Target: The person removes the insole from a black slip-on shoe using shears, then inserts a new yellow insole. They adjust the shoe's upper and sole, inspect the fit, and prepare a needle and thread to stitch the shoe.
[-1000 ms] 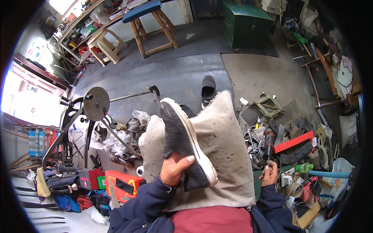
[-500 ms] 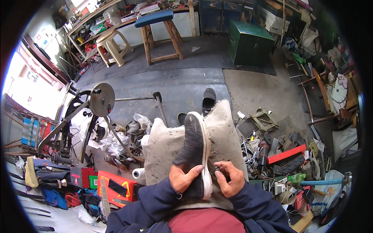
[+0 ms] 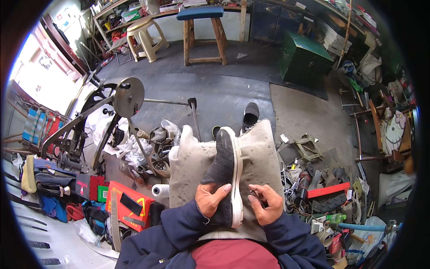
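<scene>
A black knit shoe (image 3: 222, 163) with a white sole lies over my lap, toe pointing away and the sole's side edge turned to the right. My left hand (image 3: 209, 199) is closed round its heel half, thumb pressed along the upper near the sole. Just right of the sole, my right hand (image 3: 267, 204) pinches a thin, dark metal tool (image 3: 253, 193) between thumb and fingers. Its exact kind is too small to tell. Beneath the shoe, a stained, pale cloth (image 3: 192, 161) with frayed edges covers my knees.
A hand-cranked machine with a round wheel (image 3: 128, 97) stands at left. A white thread spool (image 3: 160, 190) sits beside the cloth. The red box (image 3: 130, 205) carries a phone. At right are a power drill (image 3: 304, 181) and a red bar (image 3: 328, 190). Another dark shoe (image 3: 251, 114) lies ahead.
The view has shifted, so the room's things appear further right and higher. My left hand keeps its hold on the shoe; my right hand stays beside the sole with the thin tool.
</scene>
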{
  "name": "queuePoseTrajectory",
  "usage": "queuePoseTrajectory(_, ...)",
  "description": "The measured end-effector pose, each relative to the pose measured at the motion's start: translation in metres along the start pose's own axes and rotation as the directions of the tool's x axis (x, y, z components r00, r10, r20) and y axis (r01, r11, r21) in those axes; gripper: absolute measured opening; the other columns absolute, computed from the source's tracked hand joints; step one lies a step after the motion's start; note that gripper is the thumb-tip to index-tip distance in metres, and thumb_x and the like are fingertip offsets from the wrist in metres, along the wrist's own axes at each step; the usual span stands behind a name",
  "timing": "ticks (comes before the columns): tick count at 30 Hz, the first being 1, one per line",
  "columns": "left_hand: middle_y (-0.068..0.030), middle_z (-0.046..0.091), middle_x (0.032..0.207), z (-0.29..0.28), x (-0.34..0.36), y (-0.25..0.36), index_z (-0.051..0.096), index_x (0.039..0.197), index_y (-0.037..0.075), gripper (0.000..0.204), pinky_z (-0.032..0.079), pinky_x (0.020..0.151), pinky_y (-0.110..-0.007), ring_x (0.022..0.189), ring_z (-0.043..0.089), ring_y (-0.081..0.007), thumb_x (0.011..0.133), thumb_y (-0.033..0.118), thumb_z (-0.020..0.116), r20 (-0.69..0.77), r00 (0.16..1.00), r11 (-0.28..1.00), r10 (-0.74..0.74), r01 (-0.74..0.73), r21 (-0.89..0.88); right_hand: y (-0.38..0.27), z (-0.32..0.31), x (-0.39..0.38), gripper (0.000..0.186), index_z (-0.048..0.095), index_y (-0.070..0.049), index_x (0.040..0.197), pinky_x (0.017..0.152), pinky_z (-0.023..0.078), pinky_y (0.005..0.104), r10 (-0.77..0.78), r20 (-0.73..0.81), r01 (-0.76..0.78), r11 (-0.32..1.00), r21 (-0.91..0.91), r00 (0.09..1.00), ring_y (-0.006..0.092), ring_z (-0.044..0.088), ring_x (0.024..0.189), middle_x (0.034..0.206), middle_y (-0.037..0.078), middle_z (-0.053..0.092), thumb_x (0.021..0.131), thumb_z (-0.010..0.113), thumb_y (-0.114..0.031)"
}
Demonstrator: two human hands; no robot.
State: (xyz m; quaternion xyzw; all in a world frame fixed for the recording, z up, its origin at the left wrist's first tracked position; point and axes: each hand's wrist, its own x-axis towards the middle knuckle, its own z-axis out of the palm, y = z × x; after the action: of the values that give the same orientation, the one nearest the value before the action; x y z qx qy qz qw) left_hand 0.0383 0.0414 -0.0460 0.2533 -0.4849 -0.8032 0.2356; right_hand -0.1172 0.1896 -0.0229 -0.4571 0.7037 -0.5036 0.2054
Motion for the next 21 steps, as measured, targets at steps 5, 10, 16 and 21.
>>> queuePoseTrajectory(5, -0.0069, 0.069, 0.127, 0.000, 0.010, 0.003, 0.060, 0.139, 0.002, 0.041, 0.055, 0.092, -0.031, 0.106, 0.066, -0.0130, 0.098, 0.003, 0.066, -0.039, 0.999, 0.993, -0.025, 0.021, -0.112, 0.001, 0.004, 0.022, 0.040, 0.065, 0.003, 0.130, 0.065, 0.046, 0.0266, -0.087, 0.006, 0.087, 0.996, 0.028, 0.996, 0.0167, 0.056, 0.068, 0.085, 0.009, 0.059, 0.091, 0.062, 0.009)
queuePoseTrajectory(10, -0.0098, 0.070, 0.127, 0.001, 0.024, 0.002, 0.059, 0.139, 0.002, 0.045, 0.057, 0.093, -0.034, 0.108, 0.069, -0.0177, 0.094, 0.000, 0.066, -0.003, 0.986, 0.954, -0.169, 0.162, -0.251, 0.004, 0.002, 0.035, 0.046, 0.063, 0.002, 0.135, 0.066, 0.048, 0.0293, -0.049, 0.048, 0.048, 0.999, 0.018, 0.998, 0.0210, 0.057, 0.069, 0.083, 0.012, 0.059, 0.091, 0.059, 0.011)
queuePoseTrajectory(16, -0.0078, 0.069, 0.126, 0.007, 0.031, -0.001, 0.059, 0.139, 0.003, 0.043, 0.054, 0.094, -0.033, 0.108, 0.066, -0.0164, 0.096, -0.001, 0.064, 0.016, 0.982, 0.951, -0.189, 0.187, -0.246, 0.014, -0.006, 0.034, 0.049, 0.062, 0.002, 0.137, 0.062, 0.050, 0.0324, -0.071, 0.070, 0.071, 0.997, 0.002, 0.995, 0.0236, 0.061, 0.064, 0.077, 0.012, 0.059, 0.089, 0.058, 0.012)
queuePoseTrajectory(21, -0.0071, 0.069, 0.126, 0.012, 0.027, -0.002, 0.059, 0.138, 0.002, 0.039, 0.053, 0.095, -0.033, 0.109, 0.065, -0.0157, 0.099, 0.001, 0.063, -0.006, 0.992, 0.974, -0.126, 0.123, -0.190, 0.018, -0.007, 0.034, 0.049, 0.062, -0.001, 0.138, 0.060, 0.051, 0.0345, -0.072, 0.088, 0.070, 0.997, 0.031, 0.993, 0.0273, 0.062, 0.062, 0.077, 0.012, 0.060, 0.090, 0.061, 0.009)
